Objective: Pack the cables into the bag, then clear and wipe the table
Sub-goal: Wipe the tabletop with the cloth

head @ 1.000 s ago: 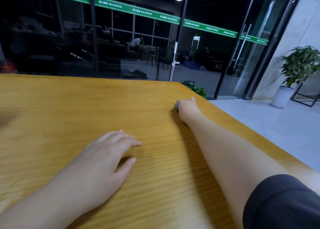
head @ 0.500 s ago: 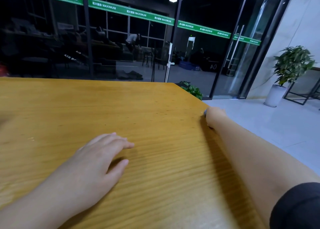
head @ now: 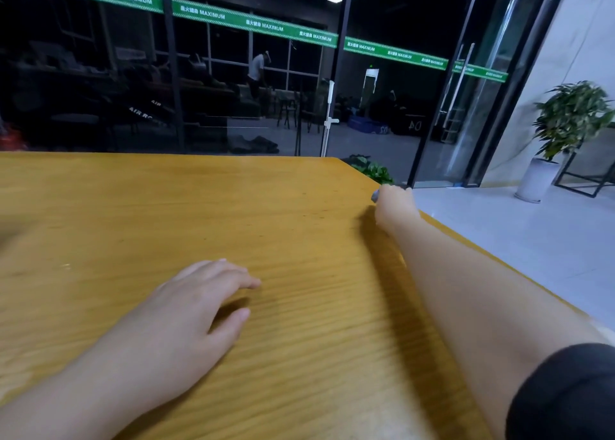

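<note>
No cables or bag show on the table (head: 139,206), a smooth yellow wood-grain top, so packing looks done and wiping is under way. The left hand (head: 186,309) lies flat near the near edge, fingers straight and close together. The right hand (head: 394,203), at the far right edge, presses a small grey cloth (head: 375,196); its fingers are hidden, so I cannot tell their set.

Smooth, faintly glossy wood-grain table (head: 233,213); glossy glass wall (head: 233,90).
</note>
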